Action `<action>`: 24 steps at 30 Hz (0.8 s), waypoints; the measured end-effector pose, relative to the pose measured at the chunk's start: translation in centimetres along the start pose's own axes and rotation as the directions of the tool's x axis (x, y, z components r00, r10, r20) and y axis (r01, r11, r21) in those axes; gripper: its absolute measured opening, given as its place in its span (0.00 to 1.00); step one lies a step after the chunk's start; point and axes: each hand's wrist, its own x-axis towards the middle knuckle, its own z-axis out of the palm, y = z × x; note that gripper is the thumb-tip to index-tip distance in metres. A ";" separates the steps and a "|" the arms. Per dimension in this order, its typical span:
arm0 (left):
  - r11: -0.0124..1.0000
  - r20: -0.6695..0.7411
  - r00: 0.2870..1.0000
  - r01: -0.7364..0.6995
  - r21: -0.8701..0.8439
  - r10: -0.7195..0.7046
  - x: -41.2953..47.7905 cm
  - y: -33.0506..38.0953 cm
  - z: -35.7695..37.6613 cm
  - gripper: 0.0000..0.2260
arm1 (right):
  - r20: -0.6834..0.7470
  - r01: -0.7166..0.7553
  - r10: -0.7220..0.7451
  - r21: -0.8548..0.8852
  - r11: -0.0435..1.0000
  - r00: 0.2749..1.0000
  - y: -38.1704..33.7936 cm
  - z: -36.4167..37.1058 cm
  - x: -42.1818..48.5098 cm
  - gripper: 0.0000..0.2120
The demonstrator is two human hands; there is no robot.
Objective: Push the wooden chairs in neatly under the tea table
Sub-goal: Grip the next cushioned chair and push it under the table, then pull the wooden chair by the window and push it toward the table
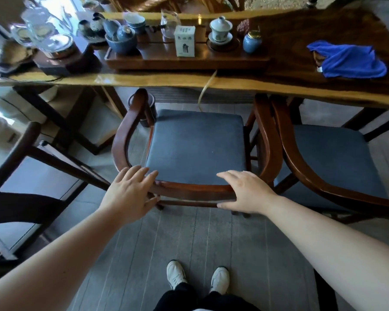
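A wooden chair (198, 144) with a dark blue seat stands in front of me, its front edge just short of the tea table's (166, 80) near edge. My left hand (128, 194) lies on the left end of its curved back rail (189, 189), fingers spread and straight. My right hand (247, 191) wraps the right end of the rail, fingers over the top and thumb underneath. A second, matching chair (337, 158) stands close on the right, its front partly under the table, its arm nearly touching the first chair's.
On the table are a tea tray (189, 61) with cups, jars and a white box (185, 41), glassware (43, 32) at the left, and a blue cloth (350, 59). A darker chair (20, 153) stands to the left. A tube (206, 88) hangs under the table edge.
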 end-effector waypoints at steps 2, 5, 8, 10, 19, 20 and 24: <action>0.999 -0.012 0.999 0.036 0.037 -0.036 -1.7 -0.3 -0.9 0.32 | -0.016 0.063 -0.064 -0.044 0.997 0.998 -0.6 -0.1 0.2 0.41; 0.990 -0.022 0.993 0.118 0.082 -0.117 -4.6 -0.8 -2.1 0.32 | -0.009 0.146 -0.148 -0.108 0.983 0.989 -1.8 -0.3 0.8 0.42; 0.970 -0.014 0.976 0.219 0.101 -0.219 -7.2 -1.5 -3.3 0.33 | -0.017 0.228 -0.234 -0.166 0.959 0.972 -3.9 -1.3 2.5 0.43; 0.957 -0.020 0.963 0.271 0.099 -0.270 -8.4 -2.2 -4.0 0.34 | -0.033 0.279 -0.291 -0.205 0.938 0.956 -5.7 -2.3 4.0 0.43; 0.868 -0.134 0.865 0.493 0.054 -0.483 -12.0 -9.5 -6.2 0.32 | -0.063 0.427 -0.452 -0.234 0.873 0.890 -16.4 -5.8 11.7 0.43; 0.856 -0.135 0.852 0.515 0.052 -0.505 -12.7 -10.7 -6.5 0.32 | -0.057 0.443 -0.468 -0.240 0.864 0.882 -17.7 -6.1 12.8 0.43; 0.820 -0.169 0.813 0.571 0.043 -0.557 -15.0 -15.0 -7.1 0.32 | -0.051 0.484 -0.514 -0.269 0.833 0.856 -22.1 -6.9 15.8 0.43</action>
